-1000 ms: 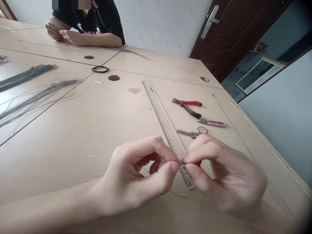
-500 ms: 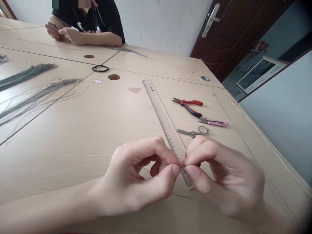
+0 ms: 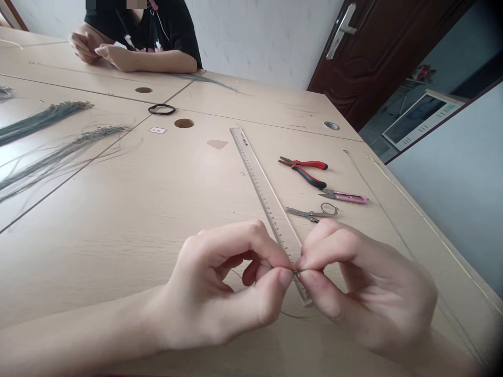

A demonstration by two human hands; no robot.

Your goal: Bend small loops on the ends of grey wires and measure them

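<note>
Fingertip to fingertip, my two hands meet above the near end of a clear ruler [image 3: 267,204]. Between thumb and forefinger, my left hand [image 3: 231,283] pinches a thin dark cord [image 3: 296,272]. My right hand [image 3: 365,283] pinches the same cord just to the right, with a tiny gap between the hands. A small dark bit, perhaps a knot, shows in that gap; its detail is too small to make out. A loose strand of the cord hangs below my left thumb. Just beyond my right hand lie small folding scissors [image 3: 312,213].
Red-and-black pliers [image 3: 304,170] and pink thread snips [image 3: 343,197] lie right of the ruler. Bundles of grey cords [image 3: 43,120] are at left, near a black band [image 3: 161,109]. Long cords run along the right edge. Across the table [image 3: 157,199] sits another person [image 3: 157,36].
My right hand has shifted slightly right and turned a little. My left fingertips have moved very slightly right and down. Both still pinch the cord.
</note>
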